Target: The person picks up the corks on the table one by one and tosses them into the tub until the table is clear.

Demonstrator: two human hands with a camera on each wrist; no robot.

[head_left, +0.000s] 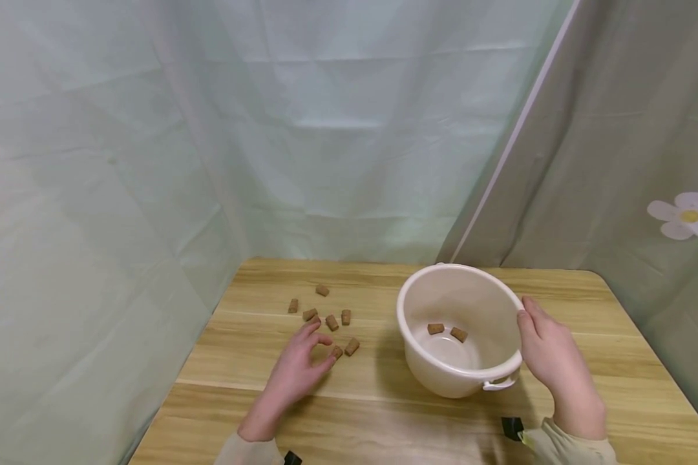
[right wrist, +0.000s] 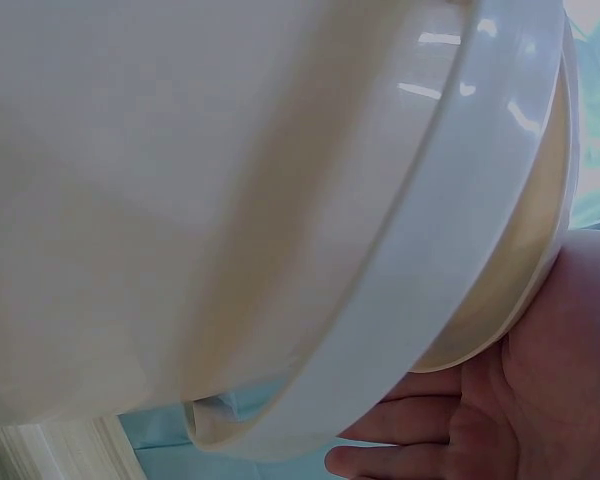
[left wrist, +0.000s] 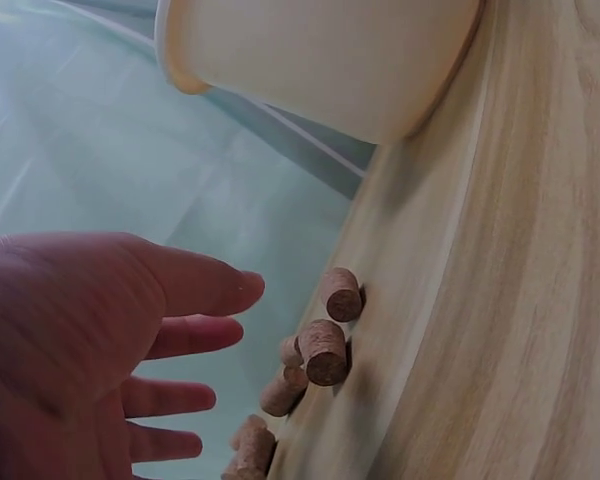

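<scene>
Left hand spread above the table; near my thumb a cork lies, long axis slanting away rightward; my right hand holds the bucket by its rim.

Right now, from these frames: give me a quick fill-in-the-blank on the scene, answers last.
1. The right hand holds the bucket at its ____.
2. Inside the bucket lie ____ corks.
3. In the head view, the left hand is on the bucket's ____ side.
4. The flower print has a ____ centre.

Missing: rim; two; left; yellow.
</scene>
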